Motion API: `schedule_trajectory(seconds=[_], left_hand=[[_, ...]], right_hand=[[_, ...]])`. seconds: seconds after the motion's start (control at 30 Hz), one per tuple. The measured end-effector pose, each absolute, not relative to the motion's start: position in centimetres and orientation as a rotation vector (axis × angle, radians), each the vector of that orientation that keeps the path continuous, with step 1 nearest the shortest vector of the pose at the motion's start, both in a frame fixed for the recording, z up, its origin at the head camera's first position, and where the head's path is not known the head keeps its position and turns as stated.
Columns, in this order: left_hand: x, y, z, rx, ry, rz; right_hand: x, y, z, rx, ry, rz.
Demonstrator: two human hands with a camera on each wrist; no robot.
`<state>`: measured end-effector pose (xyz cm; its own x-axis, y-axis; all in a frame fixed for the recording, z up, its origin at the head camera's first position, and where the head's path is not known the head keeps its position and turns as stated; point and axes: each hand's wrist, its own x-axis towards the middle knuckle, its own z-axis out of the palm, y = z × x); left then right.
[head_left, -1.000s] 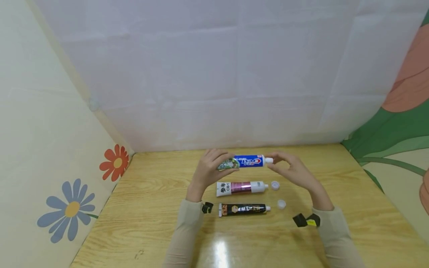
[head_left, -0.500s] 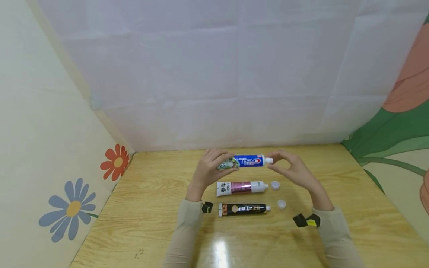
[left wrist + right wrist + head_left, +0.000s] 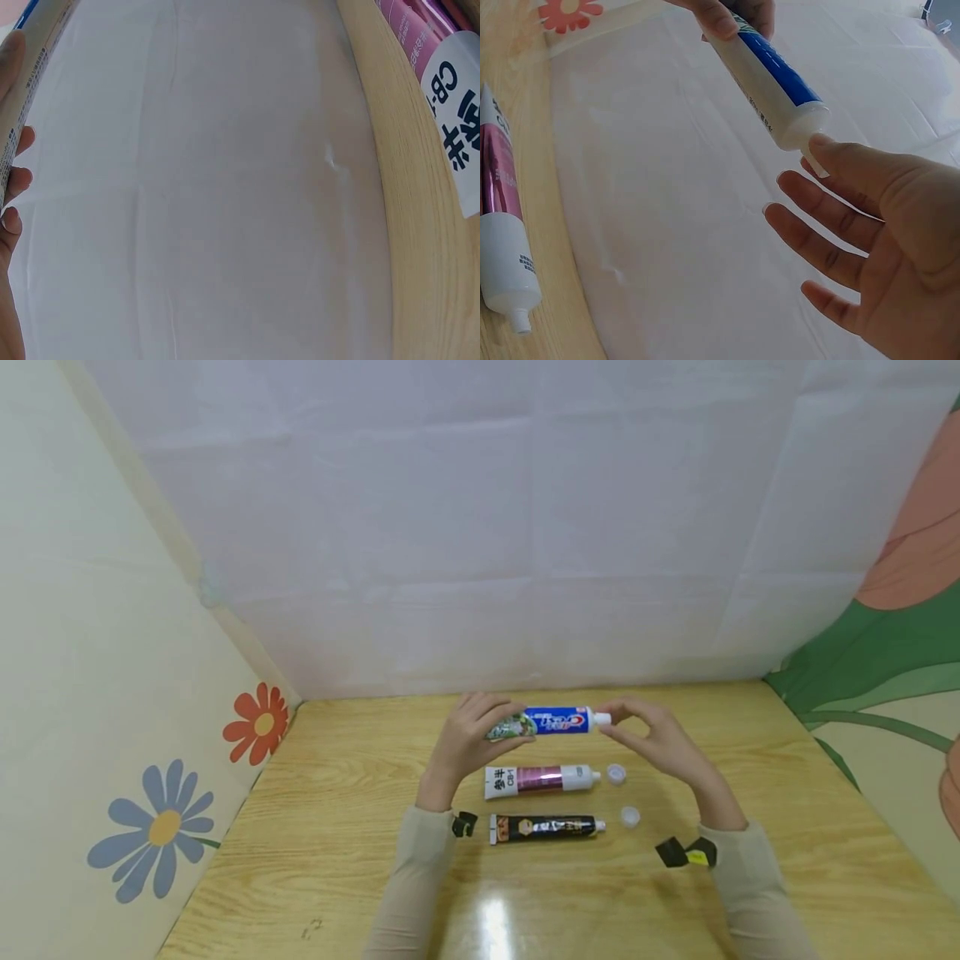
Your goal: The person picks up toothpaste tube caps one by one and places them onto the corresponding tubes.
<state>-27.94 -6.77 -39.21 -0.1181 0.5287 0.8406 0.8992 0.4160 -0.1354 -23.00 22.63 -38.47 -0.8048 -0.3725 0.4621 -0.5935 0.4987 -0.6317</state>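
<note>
Your forearms extend from the near side; your left hand grips the left end of the Crest toothpaste tube, your right hand pinches its white cap, and the tube spans between them, farther than the CB-1 tube

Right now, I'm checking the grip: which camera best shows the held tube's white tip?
The right wrist view: the white tip is largest there, with the right hand pinching it. The head view shows it, but smaller; the left wrist view doesn't show it.
</note>
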Motion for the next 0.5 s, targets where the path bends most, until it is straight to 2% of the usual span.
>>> schedule_trajectory(seconds=[0.5], left_hand=[[-27.91,-6.7,-39.14,-1.245,-1.771,-0.533]], right_hand=[[-23.01,22.48,-38.47,0.809,-2.533,1.138]])
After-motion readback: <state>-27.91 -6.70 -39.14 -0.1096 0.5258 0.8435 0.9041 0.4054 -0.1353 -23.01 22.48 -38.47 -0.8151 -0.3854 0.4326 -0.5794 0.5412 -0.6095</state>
